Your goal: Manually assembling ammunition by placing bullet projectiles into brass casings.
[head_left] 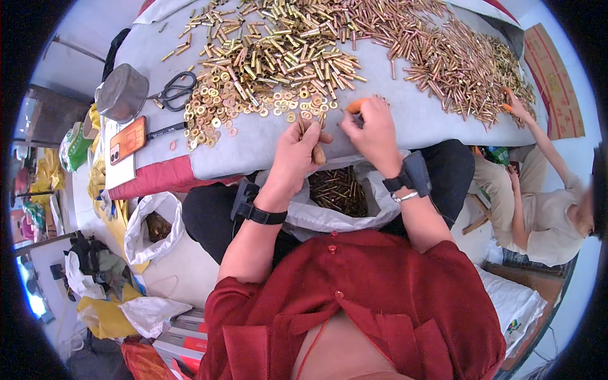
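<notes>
Bags first: a white plastic bag (345,202) in the lap holds brass pins; another bag (149,231) sits left. Left hand (297,155) fingers clamp several brass pins (303,125); right hand (373,130) pinches an orange-capped piece (356,105) at the worktop (392,107) edge, beside washers (215,107), scissors (174,92), phone (128,140).

grey cloth-covered table (405,120), heap of brass-coloured metal pins (380,44) spread along its far edge, pile of flat brass washers (218,104) nearer the left edge, black-handled scissors (175,90), dented grey metal pot (121,94) and orange phone (128,139) at the left corner
</notes>
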### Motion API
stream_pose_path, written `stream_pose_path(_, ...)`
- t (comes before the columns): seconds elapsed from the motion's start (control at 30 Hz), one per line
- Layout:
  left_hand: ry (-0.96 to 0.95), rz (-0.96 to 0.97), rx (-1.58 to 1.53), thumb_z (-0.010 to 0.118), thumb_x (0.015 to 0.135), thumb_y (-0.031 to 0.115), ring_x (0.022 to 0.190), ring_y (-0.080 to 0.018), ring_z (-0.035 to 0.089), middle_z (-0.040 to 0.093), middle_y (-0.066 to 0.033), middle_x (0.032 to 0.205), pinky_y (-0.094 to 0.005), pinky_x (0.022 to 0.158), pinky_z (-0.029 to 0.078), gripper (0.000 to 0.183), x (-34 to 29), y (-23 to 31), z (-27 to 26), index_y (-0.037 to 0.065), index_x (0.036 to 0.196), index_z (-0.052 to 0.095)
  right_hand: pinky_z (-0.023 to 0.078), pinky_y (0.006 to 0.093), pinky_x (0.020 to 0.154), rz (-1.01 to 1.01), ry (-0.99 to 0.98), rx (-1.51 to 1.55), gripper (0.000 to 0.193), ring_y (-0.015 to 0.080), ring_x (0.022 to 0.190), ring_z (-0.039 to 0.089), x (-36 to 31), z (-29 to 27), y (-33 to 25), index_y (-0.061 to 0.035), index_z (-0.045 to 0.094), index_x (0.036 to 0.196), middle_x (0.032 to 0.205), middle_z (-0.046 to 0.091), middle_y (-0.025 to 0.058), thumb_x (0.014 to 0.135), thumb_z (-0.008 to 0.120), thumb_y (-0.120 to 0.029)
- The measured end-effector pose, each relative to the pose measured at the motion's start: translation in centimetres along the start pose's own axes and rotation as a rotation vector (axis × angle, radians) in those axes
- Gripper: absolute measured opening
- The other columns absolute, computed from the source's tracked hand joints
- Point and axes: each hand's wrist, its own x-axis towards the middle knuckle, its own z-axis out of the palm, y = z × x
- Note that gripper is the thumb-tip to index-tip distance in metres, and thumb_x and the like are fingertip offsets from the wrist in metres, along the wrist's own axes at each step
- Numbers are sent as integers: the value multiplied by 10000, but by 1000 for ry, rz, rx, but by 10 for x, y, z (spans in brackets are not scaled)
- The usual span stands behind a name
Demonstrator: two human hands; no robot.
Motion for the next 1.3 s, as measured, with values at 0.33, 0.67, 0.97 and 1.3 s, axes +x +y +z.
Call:
stream_pose_path(0.33,-89,33,146,498,918,178,414,-55,444,577,-31,695,-188,359,299,140,7,-12,3,39,911,510,490,301,621,315,-89,539,138,172,671,602,-14,-15,-31,-5,546,856,756,611,116,754,628,-50)
stream_pose_path(0.67,-31,107,218,492,919,159,433,-57,445,594,-58,725,-208,393,354,144,7,-16,6,16,909,495,484,366,673,-2,24,353,134,310,790,587,-24,-20,-28,-17,578,856,907,604,152,747,642,-63)
stream_pose_path(0.97,-34,137,181,495,921,194,459,-45,427,612,-38,783,-198,392,329,153,6,-13,7,44,944,512,424,400,687,123,3,-327,145,315,762,518,1,-24,38,-44,593,845,754,548,118,746,650,-133)
stream_pose_path(1.3,-8,172,240,503,911,162,455,-39,412,605,-32,748,-196,393,324,125,8,-17,4,39,933,513,454,272,616,424,-12,431,100,135,684,551,-8,-11,-5,-19,572,836,779,591,58,762,625,-58)
